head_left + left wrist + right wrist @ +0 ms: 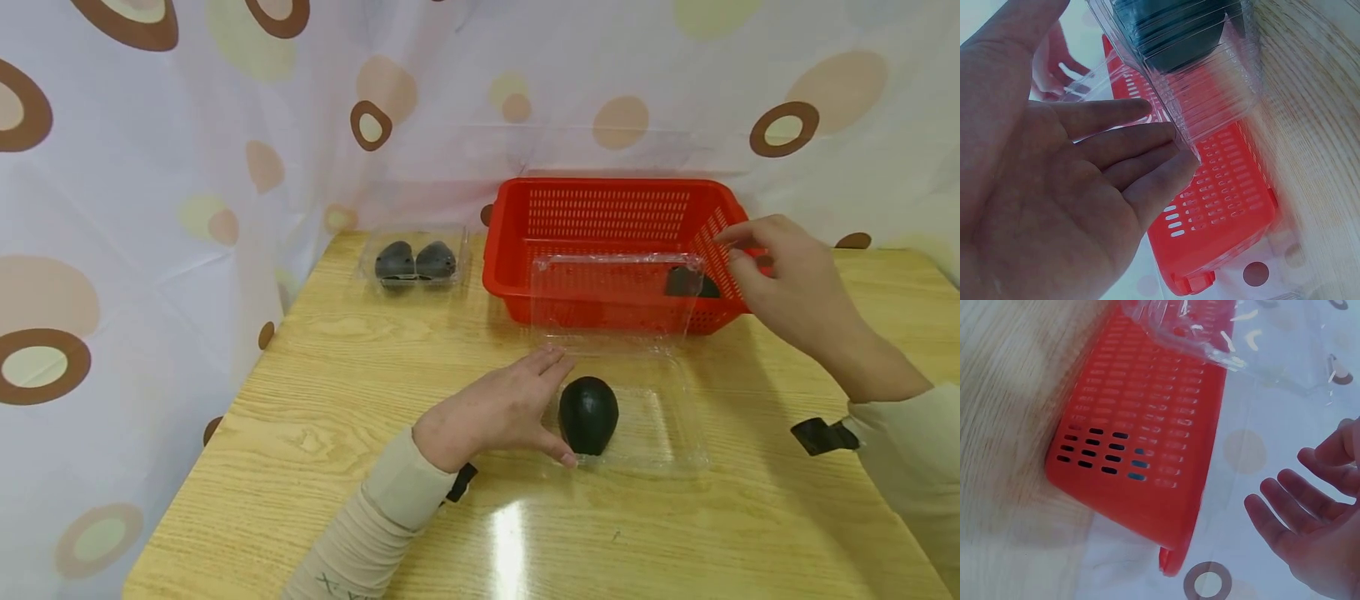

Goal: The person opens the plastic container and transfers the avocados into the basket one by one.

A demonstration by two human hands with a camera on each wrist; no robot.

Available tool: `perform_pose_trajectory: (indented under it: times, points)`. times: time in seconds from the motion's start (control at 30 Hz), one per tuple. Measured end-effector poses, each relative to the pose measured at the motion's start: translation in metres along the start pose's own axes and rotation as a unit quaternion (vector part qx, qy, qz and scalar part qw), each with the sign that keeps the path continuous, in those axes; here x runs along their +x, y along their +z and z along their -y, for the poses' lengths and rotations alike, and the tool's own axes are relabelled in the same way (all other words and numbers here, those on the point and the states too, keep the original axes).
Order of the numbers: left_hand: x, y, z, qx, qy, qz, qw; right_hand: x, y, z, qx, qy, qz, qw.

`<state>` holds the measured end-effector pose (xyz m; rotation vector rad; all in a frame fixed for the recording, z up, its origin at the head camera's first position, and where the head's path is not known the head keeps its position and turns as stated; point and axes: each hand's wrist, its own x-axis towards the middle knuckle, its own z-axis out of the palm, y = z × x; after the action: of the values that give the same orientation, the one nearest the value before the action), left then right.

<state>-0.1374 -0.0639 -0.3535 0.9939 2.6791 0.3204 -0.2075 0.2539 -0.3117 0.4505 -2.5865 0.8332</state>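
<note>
An open clear plastic box (pixel 648 425) lies on the worktop (pixel 322 392) with its lid (pixel 615 260) tipped up and away, apparently so that the tray stays uncovered; whether the lid touches the red basket (pixel 513 250) behind it, I cannot tell. One dark avocado (pixel 588 417) sits in the tray's left half, leaving the right half bare. The left hand (pixel 510 408) is spread beside it, fingers fairly straight and touching the box's left side, thumb at the near edge, probably to steady such a light box; it grips nothing. The right hand (pixel 798 279) is raised at the basket's right end, fingers loosely bent and parted, holding nothing, likely placed there for reach into the basket, where another dark piece (pixel 693 283) lies. A second box (pixel 415 236) with two more sits back left, perhaps out of the way.
</note>
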Motion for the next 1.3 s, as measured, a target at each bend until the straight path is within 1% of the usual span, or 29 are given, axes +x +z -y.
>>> perform_pose_trajectory:
  times: [0.17, 0.27, 0.4, 0.67, 0.9, 1.1, 1.3]
  points:
    - [-0.002, 0.0, 0.001, -0.003, 0.001, 0.001, 1.0, -0.006, -0.002, 0.012, 0.004, -0.031, -0.03, 0.999]
    - [-0.002, 0.0, 0.001, -0.003, -0.001, -0.001, 1.0, -0.01, -0.001, 0.022, 0.006, -0.059, -0.049, 0.997]
    - [-0.002, 0.001, 0.001, 0.003, 0.002, -0.005, 1.0, -0.016, 0.001, 0.034, 0.01, -0.098, -0.064, 0.993]
    - [-0.001, 0.0, 0.0, 0.012, 0.009, -0.008, 0.9998, -0.025, 0.005, 0.047, 0.017, -0.139, -0.063, 0.988]
    - [0.0, 0.0, 0.0, 0.013, 0.007, -0.004, 0.9999, -0.029, 0.007, 0.052, 0.026, -0.146, -0.067, 0.987]
    - [0.0, 0.0, 0.0, 0.005, 0.003, 0.001, 1.0, -0.034, 0.013, 0.056, 0.034, -0.171, -0.056, 0.983]
    - [-0.001, -0.001, 0.0, 0.013, 0.006, -0.004, 0.9999, -0.039, 0.021, 0.061, 0.046, -0.195, -0.035, 0.979]
